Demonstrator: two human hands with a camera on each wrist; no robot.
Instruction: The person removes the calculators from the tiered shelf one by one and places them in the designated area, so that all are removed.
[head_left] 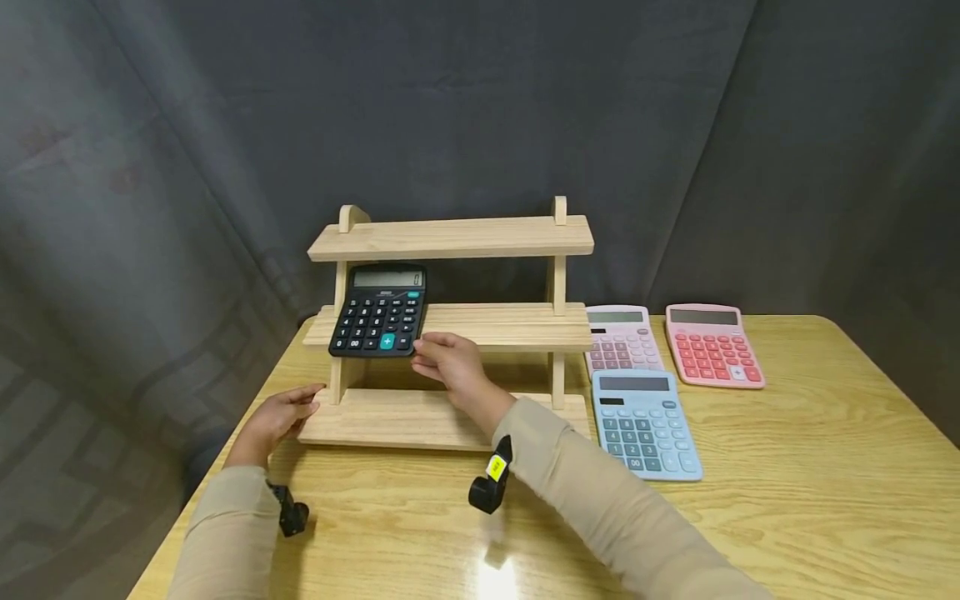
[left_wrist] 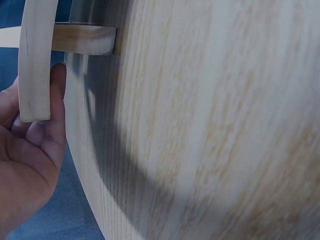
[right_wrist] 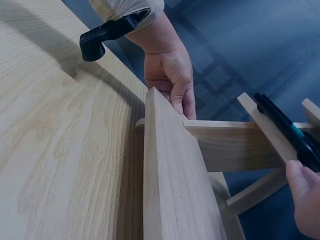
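Observation:
A black calculator (head_left: 375, 321) leans back on the middle shelf (head_left: 510, 327) of a wooden three-tier rack (head_left: 450, 240), at its left end, display facing out. My right hand (head_left: 459, 373) pinches its lower right corner between thumb and fingers; the right wrist view shows the calculator (right_wrist: 282, 122) edge-on against the shelf. At the rack's lower left, my left hand (head_left: 279, 419) holds the end of the bottom shelf (head_left: 390, 421). In the left wrist view, thumb and fingers of that hand (left_wrist: 30, 160) lie on either side of the board end (left_wrist: 36, 65).
Right of the rack, a light pink calculator (head_left: 621, 340), a deeper pink one (head_left: 712, 346) and a blue one (head_left: 645, 425) lie on the wooden table (head_left: 825, 467). The blue one sits close by the bottom shelf. A grey curtain (head_left: 465, 100) hangs behind.

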